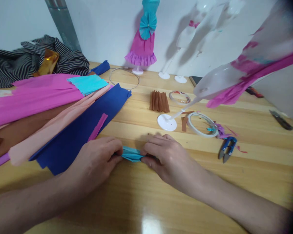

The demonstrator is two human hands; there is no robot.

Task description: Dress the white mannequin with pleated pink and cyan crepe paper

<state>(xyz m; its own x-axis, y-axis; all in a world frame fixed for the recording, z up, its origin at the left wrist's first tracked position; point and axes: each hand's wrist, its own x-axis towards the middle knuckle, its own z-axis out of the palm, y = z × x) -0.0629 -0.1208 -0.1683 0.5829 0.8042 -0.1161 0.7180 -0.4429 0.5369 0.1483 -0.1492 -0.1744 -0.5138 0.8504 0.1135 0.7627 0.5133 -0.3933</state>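
Observation:
A folded strip of turquoise crepe paper (132, 154) is stretched between my two hands, just over the wooden table. My left hand (97, 159) pinches its left end between thumb and fingers. The right end is pinched by my right hand (167, 157) in the same way. Pleats run lengthwise along the visible middle, and both ends are hidden in my fingers. Behind my left hand lies a narrow magenta strip (98, 126) on dark blue crepe paper (85, 133). Past my right hand stands the round white base (166, 122) of a tilted mannequin (217, 79).
Layered crepe paper sheets (39, 97) cover the left side. Pleated brown paper (159, 101), two tape rolls (202, 124) (180, 97) and blue thread snips (227, 149) lie to the right. A dressed mannequin (141, 48) stands at the wall, near a wire ring (125, 88). A dark cutter (281, 120) lies far right.

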